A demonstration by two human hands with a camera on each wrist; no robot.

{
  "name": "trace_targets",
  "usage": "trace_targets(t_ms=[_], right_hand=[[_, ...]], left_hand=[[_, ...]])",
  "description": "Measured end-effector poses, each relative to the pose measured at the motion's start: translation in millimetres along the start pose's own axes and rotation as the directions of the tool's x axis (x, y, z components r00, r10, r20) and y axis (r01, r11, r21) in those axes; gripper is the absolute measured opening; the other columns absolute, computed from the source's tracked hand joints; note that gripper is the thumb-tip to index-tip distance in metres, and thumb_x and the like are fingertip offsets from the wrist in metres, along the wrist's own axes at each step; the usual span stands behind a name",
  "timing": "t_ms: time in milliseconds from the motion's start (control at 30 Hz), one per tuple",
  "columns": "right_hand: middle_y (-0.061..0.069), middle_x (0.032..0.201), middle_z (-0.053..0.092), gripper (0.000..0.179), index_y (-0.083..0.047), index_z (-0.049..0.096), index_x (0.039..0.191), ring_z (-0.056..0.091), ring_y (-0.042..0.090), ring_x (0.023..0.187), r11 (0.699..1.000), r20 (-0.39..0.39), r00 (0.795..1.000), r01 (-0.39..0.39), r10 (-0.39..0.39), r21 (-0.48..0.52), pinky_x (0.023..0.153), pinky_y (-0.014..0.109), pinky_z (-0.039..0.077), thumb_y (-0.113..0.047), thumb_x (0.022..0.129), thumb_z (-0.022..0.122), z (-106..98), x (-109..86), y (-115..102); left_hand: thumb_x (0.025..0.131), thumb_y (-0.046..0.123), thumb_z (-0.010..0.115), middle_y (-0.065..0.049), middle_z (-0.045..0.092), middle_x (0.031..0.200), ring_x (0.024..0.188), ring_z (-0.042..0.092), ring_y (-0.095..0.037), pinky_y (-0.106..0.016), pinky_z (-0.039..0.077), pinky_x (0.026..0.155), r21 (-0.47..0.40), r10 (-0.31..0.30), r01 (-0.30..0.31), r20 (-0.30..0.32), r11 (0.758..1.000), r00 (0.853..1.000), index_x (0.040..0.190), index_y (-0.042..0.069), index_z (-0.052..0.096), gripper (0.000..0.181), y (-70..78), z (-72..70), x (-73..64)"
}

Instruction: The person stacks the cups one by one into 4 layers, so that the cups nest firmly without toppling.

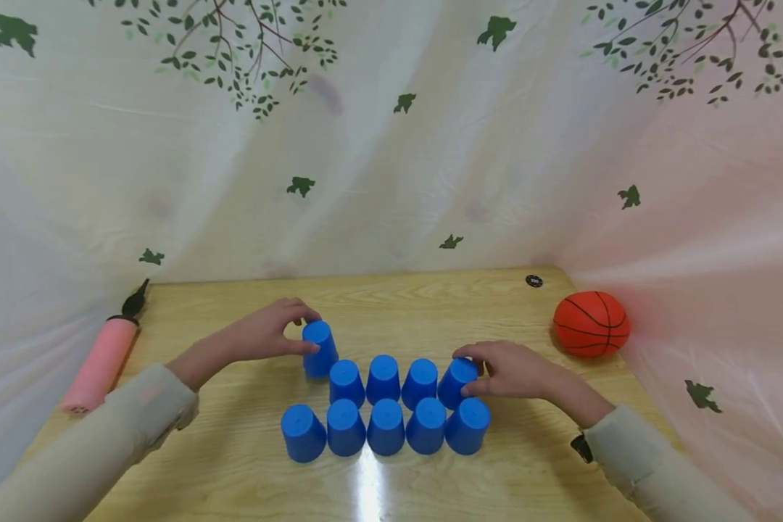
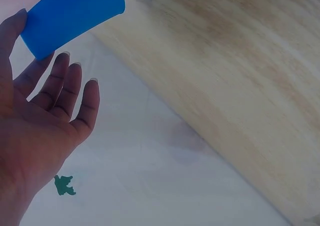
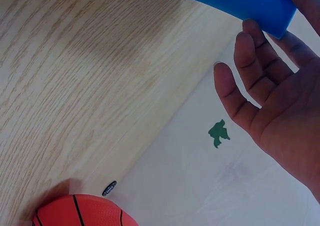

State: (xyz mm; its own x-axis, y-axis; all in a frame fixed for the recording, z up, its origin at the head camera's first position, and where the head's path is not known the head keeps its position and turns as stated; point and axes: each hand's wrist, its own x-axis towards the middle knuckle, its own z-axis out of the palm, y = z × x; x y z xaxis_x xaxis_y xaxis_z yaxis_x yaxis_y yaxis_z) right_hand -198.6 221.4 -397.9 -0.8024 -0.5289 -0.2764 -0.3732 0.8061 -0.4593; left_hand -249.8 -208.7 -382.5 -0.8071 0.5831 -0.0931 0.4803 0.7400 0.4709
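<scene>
In the head view, my left hand [image 1: 270, 331] pinches an upside-down blue cup [image 1: 320, 351] between thumb and fingers, at the back left of the other cups. Whether that cup touches the table cannot be told. The left wrist view shows the same cup [image 2: 75, 18] against the thumb and index finger, the other fingers loosely bent. My right hand [image 1: 512, 370] grips the blue cup [image 1: 455, 384] at the right end of the back row; its wall [image 3: 245, 6] also shows in the right wrist view. A front row of several upturned blue cups [image 1: 386, 429] stands nearer me.
On the wooden table [image 1: 235, 449], a pink hand pump [image 1: 101, 366] with a black nozzle lies at the left. A red ball [image 1: 590, 324] with black lines sits at the right, near a small black disc [image 1: 533, 280]. A pale leaf-print sheet [image 1: 365, 145] hangs behind.
</scene>
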Motion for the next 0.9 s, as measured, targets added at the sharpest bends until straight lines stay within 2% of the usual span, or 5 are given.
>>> trace_targets(t_ms=[333, 533, 900], right_hand=[[-0.003, 0.115, 0.068, 0.061, -0.017, 0.058, 0.137, 0.059, 0.014, 0.096, 1.0, 0.002, 1.0, -0.004, 0.004, 0.03, 0.076, 0.032, 0.051, -0.049, 0.088, 0.073, -1, 1.2, -4], [-0.004, 0.113, 0.067, 0.059, -0.018, 0.058, 0.137, 0.059, 0.014, 0.095, 0.999, -0.004, 1.0, -0.007, 0.007, 0.032, 0.076, 0.032, 0.051, -0.048, 0.088, 0.073, 1, 1.3, -2], [-0.004, 0.112, 0.067, 0.059, -0.018, 0.058, 0.136, 0.059, 0.014, 0.095, 0.999, -0.018, 1.0, 0.01, -0.01, 0.034, 0.076, 0.032, 0.051, -0.049, 0.088, 0.072, 4, 3.3, -1]], left_hand=[[0.088, 0.057, 0.068, -0.007, 0.063, 0.127, 0.116, 0.059, -0.026, -0.046, 0.054, 0.093, 0.023, -0.003, 0.003, -0.011, 1.0, 1.0, 0.132, 0.015, 0.062, 0.061, -1.1, 3.6, 28.2], [0.089, 0.056, 0.069, -0.007, 0.062, 0.128, 0.118, 0.057, -0.025, -0.045, 0.054, 0.094, 0.003, -0.01, 0.01, -0.017, 1.0, 1.0, 0.133, 0.015, 0.061, 0.061, 0.1, 7.7, 48.2], [0.089, 0.053, 0.07, -0.008, 0.062, 0.127, 0.117, 0.057, -0.026, -0.045, 0.052, 0.097, 0.022, 0.017, -0.017, -0.016, 1.0, 1.0, 0.133, 0.014, 0.061, 0.059, 4.2, 14.7, 78.1]])
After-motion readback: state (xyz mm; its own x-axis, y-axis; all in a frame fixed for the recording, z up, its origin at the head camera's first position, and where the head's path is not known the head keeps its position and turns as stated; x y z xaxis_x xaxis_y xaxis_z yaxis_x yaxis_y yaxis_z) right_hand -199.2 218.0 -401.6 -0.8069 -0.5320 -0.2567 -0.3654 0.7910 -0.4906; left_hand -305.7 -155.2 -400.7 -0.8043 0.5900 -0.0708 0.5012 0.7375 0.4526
